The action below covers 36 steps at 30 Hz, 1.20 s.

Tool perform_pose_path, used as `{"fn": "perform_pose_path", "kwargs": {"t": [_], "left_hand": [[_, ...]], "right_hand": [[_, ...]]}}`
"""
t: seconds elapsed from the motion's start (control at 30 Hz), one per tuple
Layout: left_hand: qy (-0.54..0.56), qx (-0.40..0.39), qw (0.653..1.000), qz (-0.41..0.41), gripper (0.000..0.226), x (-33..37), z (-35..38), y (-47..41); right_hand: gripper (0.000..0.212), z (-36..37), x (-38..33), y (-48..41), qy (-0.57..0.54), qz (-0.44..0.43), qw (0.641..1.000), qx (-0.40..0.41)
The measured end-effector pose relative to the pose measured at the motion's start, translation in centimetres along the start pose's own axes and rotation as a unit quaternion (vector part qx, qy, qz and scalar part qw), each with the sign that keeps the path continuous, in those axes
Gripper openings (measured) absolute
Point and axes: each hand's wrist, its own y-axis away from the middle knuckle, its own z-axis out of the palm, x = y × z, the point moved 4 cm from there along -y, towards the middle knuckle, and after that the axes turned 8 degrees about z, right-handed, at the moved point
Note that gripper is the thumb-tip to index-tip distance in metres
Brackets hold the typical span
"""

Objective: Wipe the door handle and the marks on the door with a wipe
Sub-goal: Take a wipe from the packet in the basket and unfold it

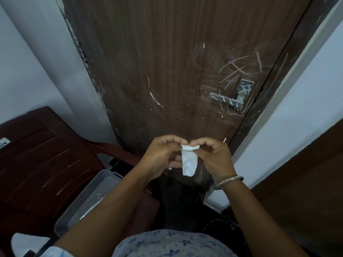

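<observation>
A dark brown wooden door (167, 62) fills the middle of the head view. White scribbled marks (235, 68) cover its right side, and a short curved mark (155, 99) lies nearer the centre. The metal lever handle (225, 99) on its plate (244, 90) is also streaked white. Well below the handle, my left hand (161, 156) and my right hand (213, 154) each pinch the top edge of a small white wipe (189, 164), which hangs folded between them.
A brown plastic chair (37, 154) stands at the left, with a grey perforated basket (87, 197) on its seat. White walls (306, 99) flank the door on both sides. A dark panel (306, 182) runs along the lower right wall.
</observation>
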Motion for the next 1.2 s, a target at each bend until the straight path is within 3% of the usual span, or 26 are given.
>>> {"fn": "perform_pose_path", "kwargs": {"t": [0.17,0.4,0.6,0.97,1.2], "left_hand": [[-0.023,0.016,0.999,0.026,0.006,0.0,-0.1,-0.4],[-0.054,0.038,0.996,0.067,0.025,0.3,0.0,-0.8],[-0.055,0.016,0.998,-0.009,0.019,-0.8,0.4,-0.4],[-0.059,0.007,0.998,0.034,0.018,-0.4,0.1,-0.3],[0.031,0.004,0.999,-0.010,0.011,-0.3,0.0,-0.4]], "right_hand": [[0.041,0.0,0.0,0.2,-0.026,0.017,1.000,-0.003],[0.026,-0.1,1.0,0.0,-0.034,0.082,0.996,-0.003],[0.031,-0.2,0.7,0.2,-0.061,0.065,0.996,-0.013],[0.027,0.2,0.3,0.2,-0.070,0.046,0.996,-0.035],[0.034,-0.4,0.2,0.2,-0.033,0.039,0.999,-0.014]]}}
